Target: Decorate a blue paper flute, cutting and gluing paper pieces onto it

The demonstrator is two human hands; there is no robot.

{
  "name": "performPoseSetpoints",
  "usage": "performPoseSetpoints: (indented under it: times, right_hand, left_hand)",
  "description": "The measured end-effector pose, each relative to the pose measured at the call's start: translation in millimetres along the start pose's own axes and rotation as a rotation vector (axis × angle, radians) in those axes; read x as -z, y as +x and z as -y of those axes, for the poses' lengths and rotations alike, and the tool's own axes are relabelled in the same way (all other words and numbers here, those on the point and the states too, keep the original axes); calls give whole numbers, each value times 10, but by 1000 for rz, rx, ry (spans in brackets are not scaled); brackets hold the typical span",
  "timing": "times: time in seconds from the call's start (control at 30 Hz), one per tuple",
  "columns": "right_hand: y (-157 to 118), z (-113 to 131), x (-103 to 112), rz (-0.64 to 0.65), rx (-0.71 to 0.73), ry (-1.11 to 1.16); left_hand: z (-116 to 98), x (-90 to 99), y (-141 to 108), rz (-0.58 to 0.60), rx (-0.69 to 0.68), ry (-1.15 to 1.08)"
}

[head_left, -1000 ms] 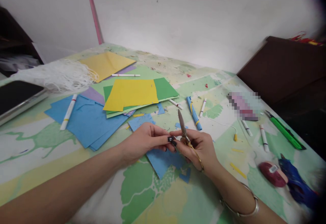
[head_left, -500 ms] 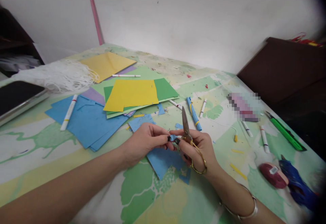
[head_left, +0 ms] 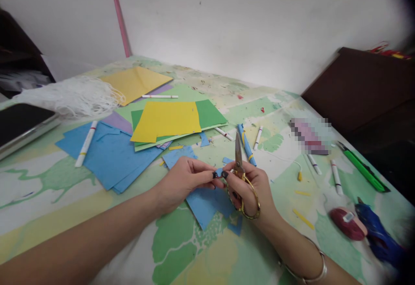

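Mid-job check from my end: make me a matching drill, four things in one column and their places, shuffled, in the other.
Things:
1. gold-handled scissors
2. small blue paper piece
3. green utility knife
4. pink strip

Places:
A. leaning against the wall
B. between the left hand and the right hand
C. lying near the right edge of the table
D. in the right hand only, blades pointing up and away

Pairs: 1-D, 2-B, 3-C, 4-A

The scissors [head_left: 239,168] are gold-handled, the scrap [head_left: 219,172] blue (probably, being mostly hidden), the tablecloth [head_left: 177,244] green-patterned.
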State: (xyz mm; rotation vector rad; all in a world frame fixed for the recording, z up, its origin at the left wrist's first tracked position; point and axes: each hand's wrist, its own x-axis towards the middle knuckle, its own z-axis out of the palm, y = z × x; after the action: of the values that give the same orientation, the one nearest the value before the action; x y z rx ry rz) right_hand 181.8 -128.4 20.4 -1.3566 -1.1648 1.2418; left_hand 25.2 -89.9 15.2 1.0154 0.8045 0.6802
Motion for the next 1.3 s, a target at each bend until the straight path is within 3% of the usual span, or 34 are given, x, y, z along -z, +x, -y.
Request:
performPoseSetpoints:
  times: [0.2,0.4,0.6,0.97,1.17,1.3]
  right_hand:
    - [10,3,-7,12,7,-17]
    - [6,-16,11,76,0,-60]
    - [15,25,53,91,-47,-99]
    - [40,-28,79,158,-102,73]
    - [48,-14,88,117,-84,174]
    - [51,-21,88,130,-82,147]
  left_hand:
    - [11,12,0,46,-16,132]
    - [-27,-16,-14,169,-7,184]
    - [-26,-1,-10,40,-26,208]
    - [-42,-6,-19,130,-15,229]
    - [-58,-5,-8,-33,-50,150]
    - [-69,-9,-21,-60,-45,140]
